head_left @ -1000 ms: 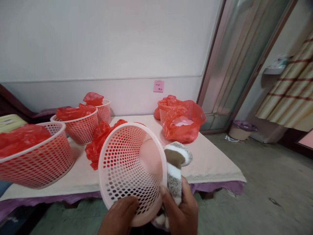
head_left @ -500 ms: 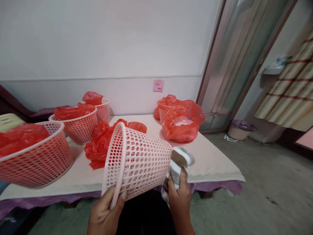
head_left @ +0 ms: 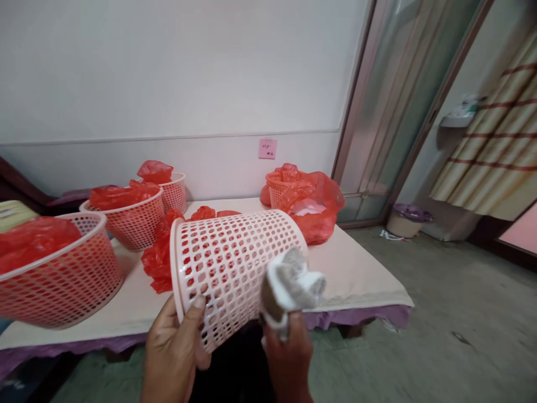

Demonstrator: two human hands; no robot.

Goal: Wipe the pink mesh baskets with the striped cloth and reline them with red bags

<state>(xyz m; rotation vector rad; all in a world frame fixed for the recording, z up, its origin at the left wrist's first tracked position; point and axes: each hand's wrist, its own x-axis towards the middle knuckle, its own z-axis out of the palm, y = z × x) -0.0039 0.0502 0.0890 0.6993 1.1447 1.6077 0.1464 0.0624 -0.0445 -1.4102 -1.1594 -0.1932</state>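
Observation:
A pale pink plastic basket (head_left: 235, 252) with a lattice of holes lies on its side in the air before me, its mouth toward the left. My left hand (head_left: 176, 341) grips its rim, thumb on the outside. In my right hand (head_left: 287, 352) is a bunched striped cloth (head_left: 289, 280), white, grey and brown, held against or just in front of the basket's side near its base; motion blurs it a little. Behind the basket, a crumpled red plastic bag (head_left: 157, 266) rests on the covered table (head_left: 356, 274), partly hidden.
Several pink baskets with red bags stand at the left, the nearest basket (head_left: 79, 280) being largest in view. A full red bag (head_left: 323, 207) sits beside another basket (head_left: 274, 193) at the back right. On the floor at right is a bin (head_left: 405, 221). A pink note (head_left: 267, 149) is on the wall.
The basket has turned so its side faces me more and its mouth faces away. My right hand has brought the cloth from the base leftward across the basket's near side.

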